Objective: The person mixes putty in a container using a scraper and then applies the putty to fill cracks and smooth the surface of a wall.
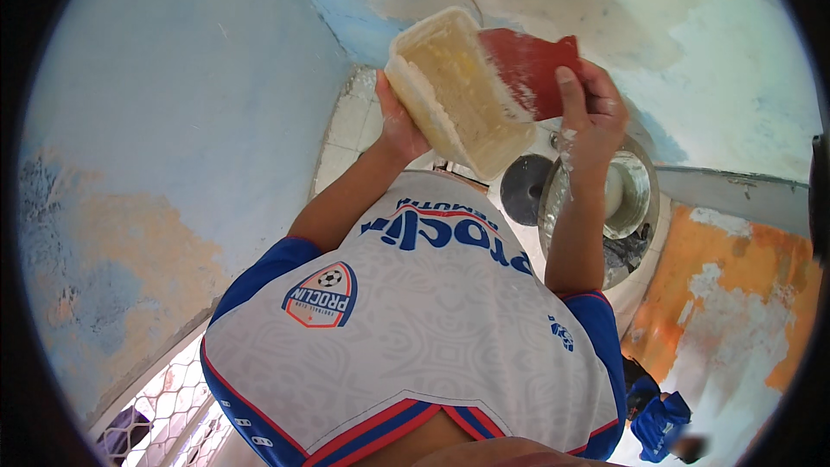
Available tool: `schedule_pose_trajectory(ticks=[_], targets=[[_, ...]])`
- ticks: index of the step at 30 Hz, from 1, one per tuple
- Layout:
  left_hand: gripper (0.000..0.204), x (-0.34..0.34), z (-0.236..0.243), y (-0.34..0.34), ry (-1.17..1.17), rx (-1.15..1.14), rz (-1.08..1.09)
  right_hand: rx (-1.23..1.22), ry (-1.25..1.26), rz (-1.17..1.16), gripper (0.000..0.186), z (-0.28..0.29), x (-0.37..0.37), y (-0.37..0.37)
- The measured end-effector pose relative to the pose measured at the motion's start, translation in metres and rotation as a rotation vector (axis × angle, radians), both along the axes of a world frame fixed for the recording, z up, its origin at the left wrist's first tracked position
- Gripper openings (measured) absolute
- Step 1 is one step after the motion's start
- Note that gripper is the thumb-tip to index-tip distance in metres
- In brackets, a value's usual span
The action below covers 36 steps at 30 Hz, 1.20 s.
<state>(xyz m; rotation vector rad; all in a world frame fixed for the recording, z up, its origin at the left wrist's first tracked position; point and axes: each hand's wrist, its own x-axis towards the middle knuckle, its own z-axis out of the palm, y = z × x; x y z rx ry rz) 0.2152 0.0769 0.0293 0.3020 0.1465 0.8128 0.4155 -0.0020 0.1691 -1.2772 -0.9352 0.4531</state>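
My left hand [402,125] grips the left side of a rectangular, translucent plastic tub [417,108], which is tilted so its inside shows. Whitish paste is smeared over its walls and lies thicker along the left one. A flat red putty spreader [540,78], streaked with white, is pinched in my right hand [596,112], thumb on its face and fingers behind. The spreader's left edge meets or overlaps the tub's upper right rim; whether it touches, I cannot tell. White smears mark my right thumb and wrist.
Below my right forearm sits a wide metal basin [642,246] holding a paler container [624,199]. A dark round object [522,190] lies beside it on the tiled floor. Patchy painted walls [190,104] stand close around. At lower right is another person in blue [661,419].
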Motion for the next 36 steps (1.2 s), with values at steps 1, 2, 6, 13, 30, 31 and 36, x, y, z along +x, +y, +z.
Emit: schedule_pose_trajectory(ticks=[1,2,6,13,30,31,36], targets=[[0.113,0.003,0.004,-0.001,0.029,0.005,0.013,-0.089,-0.048,0.038,0.019,0.0,-0.006,-0.002],[0.113,0.005,0.006,-0.001,0.059,0.009,0.025,-0.177,-0.095,0.077,0.019,-0.001,-0.01,-0.003],[0.113,0.007,0.0,-0.002,0.044,0.017,0.052,-0.12,-0.366,-0.024,0.017,-0.002,-0.009,-0.004],[0.113,0.006,-0.002,0.001,0.052,0.104,0.063,-0.05,-0.253,0.042,0.017,0.03,-0.028,-0.024],[0.112,-0.005,-0.011,-0.001,0.025,0.033,0.083,-0.019,0.029,0.067,0.018,0.012,-0.034,-0.038],[0.112,-0.005,-0.01,-0.001,0.026,0.03,0.091,-0.019,0.034,0.067,0.019,0.008,-0.035,-0.04],[0.11,-0.003,-0.005,-0.002,0.059,-0.013,0.096,0.071,0.163,0.099,0.02,-0.008,-0.036,-0.045]])
